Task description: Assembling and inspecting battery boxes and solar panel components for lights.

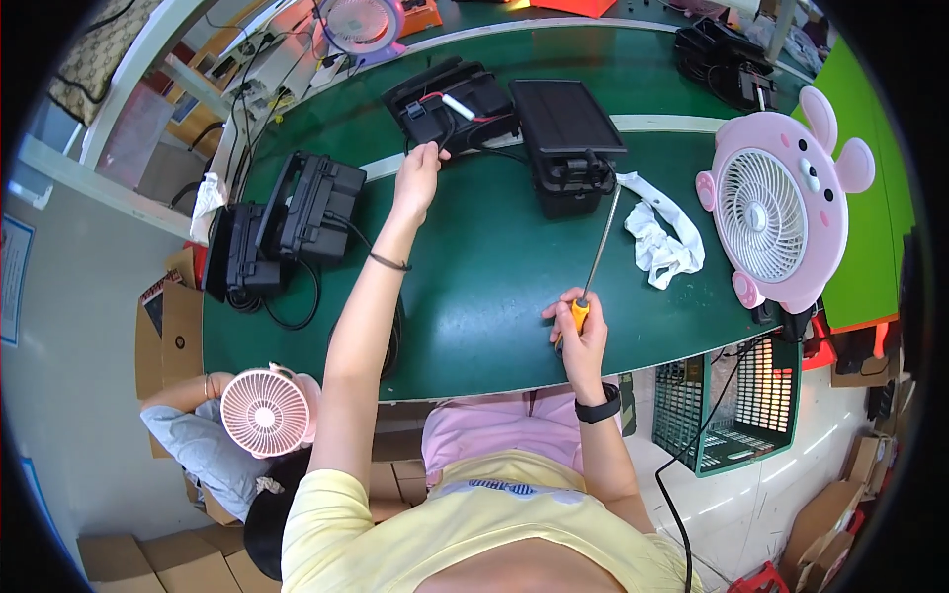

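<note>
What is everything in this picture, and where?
Table: one, green, centre
Cases: several, black, on table
Screwdriver: one, yellow-handled, right of centre
Eared fan: one, pink, right
Small fan: one, pink, lower left
Further fan: one, purple, top
Crumpled strip: one, white, right of centre
Basket: one, green, lower right
Panel: one, lime, far right
Cartons: several, brown, both sides
Another person: one, grey-blue clothing, lower left
Left hand: one, bare, at upper-middle case
Right hand: one, bare, around screwdriver

1. From my remote station, I see the black case point(474, 89) sitting askew toward the far side of the green tabletop point(474, 267), a red wire point(481, 120) and white tubular piece point(458, 107) across it.
2. I have the screwdriver point(580, 308) held nearer and to the right, yellow-handled, its long thin metal shaft slanting away.
</note>
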`<state>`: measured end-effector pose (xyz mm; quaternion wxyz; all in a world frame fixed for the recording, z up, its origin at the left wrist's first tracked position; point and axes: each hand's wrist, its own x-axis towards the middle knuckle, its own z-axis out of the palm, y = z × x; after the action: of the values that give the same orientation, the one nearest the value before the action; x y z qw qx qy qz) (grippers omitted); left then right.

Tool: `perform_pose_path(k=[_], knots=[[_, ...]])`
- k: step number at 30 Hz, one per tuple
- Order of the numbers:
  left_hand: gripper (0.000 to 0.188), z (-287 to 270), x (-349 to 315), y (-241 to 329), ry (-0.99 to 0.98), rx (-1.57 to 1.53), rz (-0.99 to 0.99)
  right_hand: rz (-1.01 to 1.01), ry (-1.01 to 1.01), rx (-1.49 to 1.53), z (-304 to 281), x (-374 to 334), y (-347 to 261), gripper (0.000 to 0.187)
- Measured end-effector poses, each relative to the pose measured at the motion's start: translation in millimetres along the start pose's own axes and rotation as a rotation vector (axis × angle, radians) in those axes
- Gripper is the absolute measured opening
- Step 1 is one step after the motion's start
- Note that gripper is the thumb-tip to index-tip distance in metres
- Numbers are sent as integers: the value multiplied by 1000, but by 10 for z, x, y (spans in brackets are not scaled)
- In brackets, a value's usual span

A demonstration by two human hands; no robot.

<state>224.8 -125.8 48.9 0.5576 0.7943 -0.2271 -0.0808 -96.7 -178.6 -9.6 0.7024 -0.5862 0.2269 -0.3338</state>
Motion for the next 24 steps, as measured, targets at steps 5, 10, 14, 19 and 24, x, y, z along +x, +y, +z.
perform_pose_path(k=[5,10,14,19,24], knots=[[29,-202,-665,51,-121,-274,-99,12,-13,11,-5,-22,14,12],[28,-445,-1099,13,-78,-138,-59,20,-15,29,-13,-31,17,13],[26,-524,-1338,7,-137,62,15,28,0,0,9,-30,-4,13],[20,-482,-1610,248,-169,279,130,26,2,-9,19,-19,1,12],[16,-502,-1770,475,-160,591,388,22,16,-22,17,-15,-14,11]])
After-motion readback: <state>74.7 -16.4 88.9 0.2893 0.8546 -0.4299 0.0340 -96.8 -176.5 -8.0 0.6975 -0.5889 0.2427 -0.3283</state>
